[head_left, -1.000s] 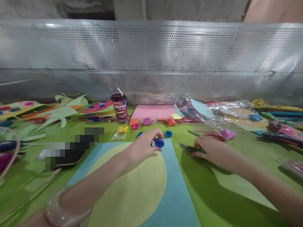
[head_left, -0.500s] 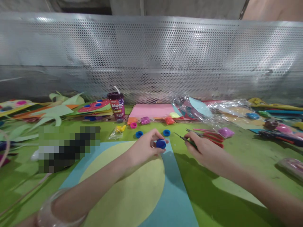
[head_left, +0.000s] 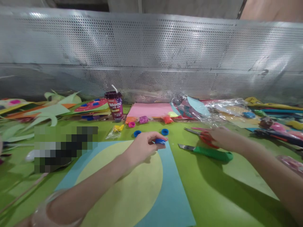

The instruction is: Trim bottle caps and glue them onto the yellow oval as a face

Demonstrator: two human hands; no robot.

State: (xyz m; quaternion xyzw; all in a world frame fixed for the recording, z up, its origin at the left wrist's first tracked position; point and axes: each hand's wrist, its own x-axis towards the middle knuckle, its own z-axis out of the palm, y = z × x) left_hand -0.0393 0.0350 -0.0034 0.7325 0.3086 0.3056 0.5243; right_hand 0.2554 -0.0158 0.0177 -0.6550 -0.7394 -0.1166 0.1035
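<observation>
A green cutter (head_left: 213,153) has been released in front of the red scissors (head_left: 204,137), to whose handles the right hand (head_left: 223,137) has been shifted.

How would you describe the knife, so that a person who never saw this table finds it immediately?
On the green table, find the large blue sheet with a pale yellow-green round shape. Beside the sheet's right edge, near its top corner, a knife lies with its blade pointing left. Its green handle sets it apart from the red-handled scissors just behind it.

Bare left hand (head_left: 143,146), wide pale bangle (head_left: 40,215) around that forearm (head_left: 99,183), bare right hand (head_left: 222,137)
</observation>
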